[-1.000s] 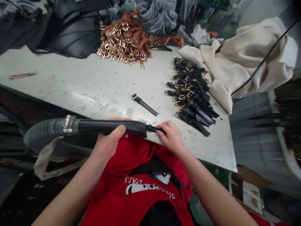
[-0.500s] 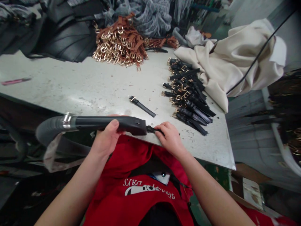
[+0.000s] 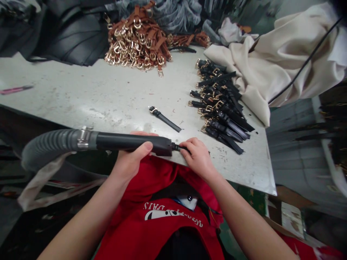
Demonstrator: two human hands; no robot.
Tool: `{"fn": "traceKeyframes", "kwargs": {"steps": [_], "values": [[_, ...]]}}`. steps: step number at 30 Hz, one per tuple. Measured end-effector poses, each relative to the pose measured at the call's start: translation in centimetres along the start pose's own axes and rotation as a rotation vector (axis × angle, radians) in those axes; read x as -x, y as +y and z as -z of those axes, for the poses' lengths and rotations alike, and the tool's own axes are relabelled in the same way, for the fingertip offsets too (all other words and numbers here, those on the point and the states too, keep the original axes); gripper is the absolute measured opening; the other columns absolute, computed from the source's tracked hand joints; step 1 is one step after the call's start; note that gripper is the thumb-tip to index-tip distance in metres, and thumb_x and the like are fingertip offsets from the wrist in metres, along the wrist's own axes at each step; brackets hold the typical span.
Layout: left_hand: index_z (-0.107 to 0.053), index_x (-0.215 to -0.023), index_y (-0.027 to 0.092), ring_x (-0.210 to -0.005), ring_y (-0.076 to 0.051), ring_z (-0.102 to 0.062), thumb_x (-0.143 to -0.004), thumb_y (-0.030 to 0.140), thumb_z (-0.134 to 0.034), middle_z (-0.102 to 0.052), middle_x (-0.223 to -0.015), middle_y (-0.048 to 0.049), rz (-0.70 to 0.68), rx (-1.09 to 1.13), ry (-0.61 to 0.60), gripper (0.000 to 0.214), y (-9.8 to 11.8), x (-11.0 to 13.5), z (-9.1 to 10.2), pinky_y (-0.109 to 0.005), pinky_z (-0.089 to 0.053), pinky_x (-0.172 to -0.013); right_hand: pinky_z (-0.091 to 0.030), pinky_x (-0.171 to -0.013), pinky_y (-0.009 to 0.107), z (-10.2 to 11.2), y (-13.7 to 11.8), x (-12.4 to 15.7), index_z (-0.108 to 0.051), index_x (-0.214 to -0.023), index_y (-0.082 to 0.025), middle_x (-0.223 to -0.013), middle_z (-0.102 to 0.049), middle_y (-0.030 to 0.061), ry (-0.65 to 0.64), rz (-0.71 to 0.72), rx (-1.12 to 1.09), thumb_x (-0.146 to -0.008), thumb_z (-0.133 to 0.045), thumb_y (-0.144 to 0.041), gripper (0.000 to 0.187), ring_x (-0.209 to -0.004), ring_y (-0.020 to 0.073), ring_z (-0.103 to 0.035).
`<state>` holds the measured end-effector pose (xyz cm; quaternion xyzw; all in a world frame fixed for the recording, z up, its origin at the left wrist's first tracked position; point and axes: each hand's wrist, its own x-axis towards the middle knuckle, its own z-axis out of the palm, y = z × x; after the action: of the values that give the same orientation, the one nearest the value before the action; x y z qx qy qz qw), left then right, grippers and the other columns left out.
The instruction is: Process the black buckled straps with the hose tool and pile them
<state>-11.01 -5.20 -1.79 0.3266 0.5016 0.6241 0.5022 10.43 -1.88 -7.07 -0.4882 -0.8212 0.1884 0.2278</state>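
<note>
My left hand [image 3: 135, 156] is wrapped round a black handheld nozzle [image 3: 121, 141], whose grey ribbed hose [image 3: 51, 144] is fixed on by a metal clamp. At the nozzle's mouth is a small black buckle strap [image 3: 176, 146], pinched between the fingers of my right hand [image 3: 195, 156]. The buckle end points at the nozzle; whether it goes inside is hidden, and my fingers cover most of the strap. A single black buckle strap [image 3: 166, 120] lies flat on the table just beyond both hands.
The pale table [image 3: 108, 94] carries a pile of black buckle straps [image 3: 221, 104] at right and a heap of brown straps with gold buckles [image 3: 141, 39] behind. Cream fabric [image 3: 255, 68] drapes over the right corner. A pink pen-like tool [image 3: 16, 90] lies far left, near black sheets [image 3: 76, 36].
The nozzle and my left hand have shifted slightly right, with more hose showing. My right hand keeps its pinch on the strap at the nozzle's mouth. The view has moved a little.
</note>
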Motion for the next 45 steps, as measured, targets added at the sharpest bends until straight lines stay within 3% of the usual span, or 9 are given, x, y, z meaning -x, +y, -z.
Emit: {"fn": "traceKeyframes", "kwargs": {"steps": [6, 9, 12, 17, 23, 28, 34, 39, 45], "values": [[-0.069, -0.075, 0.017, -0.058, -0.016, -0.063, -0.051, 0.039, -0.088, -0.073, -0.072, -0.0024, 0.132, 0.196, 0.179, 0.037, 0.2, -1.1, 0.9, -0.024, -0.046, -0.047, -0.046, -0.081, 0.04, 0.0, 0.2, 0.1, -0.069, -0.103, -0.02, -0.095, -0.065, 0.01, 0.039, -0.008, -0.046, -0.092, -0.049, -0.028, 0.024, -0.09, 0.0249, -0.059], [-0.071, -0.073, 0.02, -0.06, -0.014, -0.063, -0.05, 0.042, -0.088, -0.072, -0.071, 0.0002, 0.08, 0.225, 0.25, 0.036, 1.3, -0.7, 3.3, -0.023, -0.049, -0.049, -0.046, -0.083, 0.04, 0.4, 0.2, 0.7, -0.067, -0.107, -0.02, -0.097, -0.066, 0.01, 0.129, -0.032, -0.074, -0.094, -0.044, -0.028, 0.028, -0.093, 0.0248, -0.059], [-0.073, -0.075, 0.021, -0.059, -0.014, -0.062, -0.055, 0.039, -0.087, -0.074, -0.074, -0.0016, 0.001, 0.14, 0.191, 0.03, 2.1, 0.5, 4.5, -0.023, -0.047, -0.047, -0.043, -0.081, 0.041, 0.9, 0.4, 1.4, -0.069, -0.098, -0.02, -0.095, -0.066, 0.0098, 0.19, -0.124, 0.034, -0.092, -0.045, -0.026, 0.025, -0.09, 0.0258, -0.058], [-0.072, -0.08, 0.022, -0.063, -0.017, -0.063, -0.061, 0.032, -0.084, -0.076, -0.084, -0.0044, -0.047, 0.001, 0.062, 0.025, 1.3, 1.7, 1.3, -0.027, -0.051, -0.054, -0.041, -0.078, 0.04, 0.9, 0.9, 1.6, -0.069, -0.09, -0.021, -0.091, -0.066, 0.0084, 0.108, -0.164, 0.062, -0.089, -0.049, -0.023, 0.021, -0.086, 0.0251, -0.058], [-0.072, -0.084, 0.022, -0.083, -0.022, -0.067, -0.067, 0.026, -0.079, -0.075, -0.091, -0.0045, -0.105, -0.2, -0.232, 0.019, -0.3, -0.2, -3.5, -0.034, -0.054, -0.08, -0.039, -0.077, 0.039, 0.9, 1.3, 1.5, -0.07, -0.091, -0.022, -0.09, -0.065, 0.0086, 0.081, -0.204, 0.102, -0.09, -0.048, -0.022, 0.021, -0.086, 0.0257, -0.056], [-0.069, -0.081, 0.02, -0.061, -0.017, -0.061, -0.064, 0.035, -0.081, -0.073, -0.084, -0.0051, 0.023, -0.023, -0.116, 0.025, -0.7, -1.0, -2.9, -0.027, -0.047, -0.051, -0.039, -0.078, 0.039, 0.9, 1.4, 1.5, -0.069, -0.092, -0.023, -0.092, -0.065, 0.0083, 0.08, -0.208, 0.103, -0.092, -0.046, -0.021, 0.024, -0.088, 0.0252, -0.056], [-0.067, -0.082, 0.02, -0.064, -0.016, -0.064, -0.057, 0.036, -0.085, -0.075, -0.085, -0.0045, 0.147, 0.177, -0.053, 0.035, -2.2, -0.6, -4.6, -0.025, -0.048, -0.05, -0.038, -0.076, 0.038, 0.8, 1.6, 1.5, -0.068, -0.091, -0.021, -0.092, -0.064, 0.0093, 0.071, -0.217, 0.138, -0.091, -0.047, -0.02, 0.021, -0.087, 0.0253, -0.055], [-0.068, -0.077, 0.021, -0.062, -0.015, -0.063, -0.054, 0.034, -0.087, -0.074, -0.079, -0.0016, 0.071, 0.185, 0.118, 0.033, 0.0, -1.2, -2.3, -0.023, -0.047, -0.046, -0.039, -0.08, 0.038, 1.1, 1.6, 1.6, -0.067, -0.093, -0.022, -0.092, -0.065, 0.0079, 0.06, -0.165, 0.08, -0.093, -0.048, -0.026, 0.02, -0.09, 0.0245, -0.056], [-0.071, -0.078, 0.02, -0.069, -0.019, -0.067, -0.058, 0.034, -0.085, -0.075, -0.081, -0.0042, -0.009, 0.006, -0.005, 0.028, 1.2, 0.6, -1.1, -0.027, -0.052, -0.055, -0.037, -0.08, 0.039, 1.3, 1.4, 2.2, -0.065, -0.094, -0.023, -0.096, -0.066, 0.0075, 0.085, -0.156, 0.09, -0.088, -0.056, -0.026, 0.011, -0.092, 0.0257, -0.057]]}}
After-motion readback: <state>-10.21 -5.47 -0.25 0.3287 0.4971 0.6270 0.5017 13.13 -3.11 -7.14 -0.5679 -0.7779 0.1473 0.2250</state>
